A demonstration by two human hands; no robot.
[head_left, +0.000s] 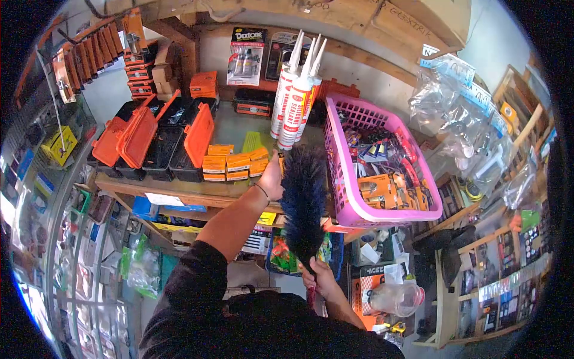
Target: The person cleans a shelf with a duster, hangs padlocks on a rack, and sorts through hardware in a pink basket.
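Note:
My right hand (323, 279) is closed around the handle of a dark blue-black feather duster (304, 200), which stands upright in front of the shelf. My left hand (272, 179) reaches to the shelf edge with its thumb up. Its other fingers are hidden behind the bristles, and a small orange-and-black bit shows by the thumb; what it grips cannot be made out. Just beyond it stand several white-and-red silicone sealant tubes (291, 107) with pointed nozzles. Small orange-yellow boxes (237, 161) lie stacked left of this hand.
A pink plastic basket (342, 197) full of packaged goods overhangs the shelf (191, 190) on the right. Black boxes with orange lids (200, 133) stand at left. A Dextone adhesive pack (246, 57) hangs behind. Below are a clear jar (399, 299) and a glass case (72, 239).

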